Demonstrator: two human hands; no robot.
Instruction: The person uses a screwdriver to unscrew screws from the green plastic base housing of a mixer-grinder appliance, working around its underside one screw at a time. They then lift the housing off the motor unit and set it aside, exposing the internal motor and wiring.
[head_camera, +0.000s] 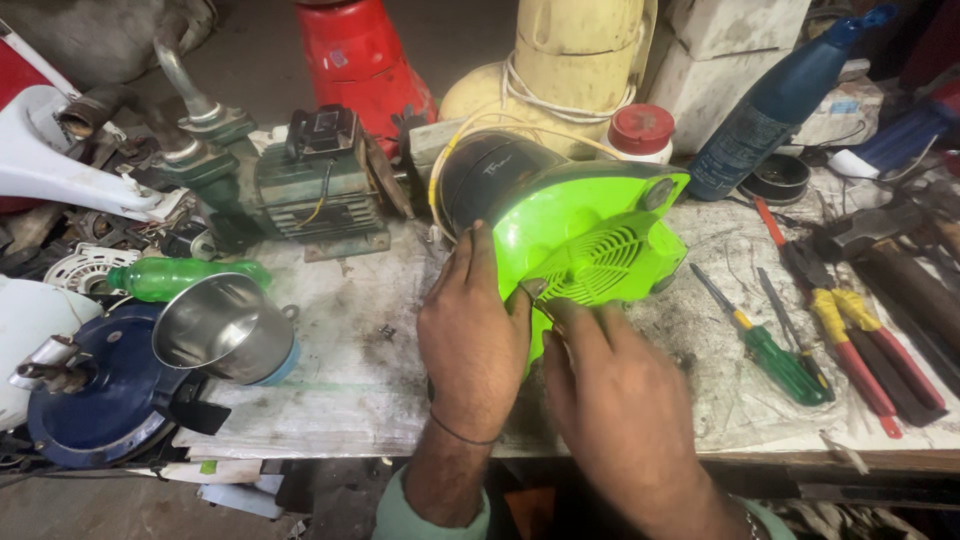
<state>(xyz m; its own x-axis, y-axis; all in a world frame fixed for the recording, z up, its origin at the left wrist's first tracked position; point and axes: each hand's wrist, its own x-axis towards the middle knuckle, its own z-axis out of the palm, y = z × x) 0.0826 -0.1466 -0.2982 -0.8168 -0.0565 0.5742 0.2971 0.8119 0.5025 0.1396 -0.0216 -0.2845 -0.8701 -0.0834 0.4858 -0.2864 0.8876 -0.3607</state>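
Observation:
A bright green blower housing with a round grille and a black motor body lies on the workbench. My left hand grips its left edge, thumb on the green plastic. My right hand rests against the lower edge of the grille, fingers closed around a thin tool whose tip touches the housing; most of the tool is hidden.
A green-handled screwdriver and red and yellow pliers lie to the right. A steel cup, green bottle and blue disc sit left. Behind are a green motor, red cylinder, cream tank and blue spray bottle.

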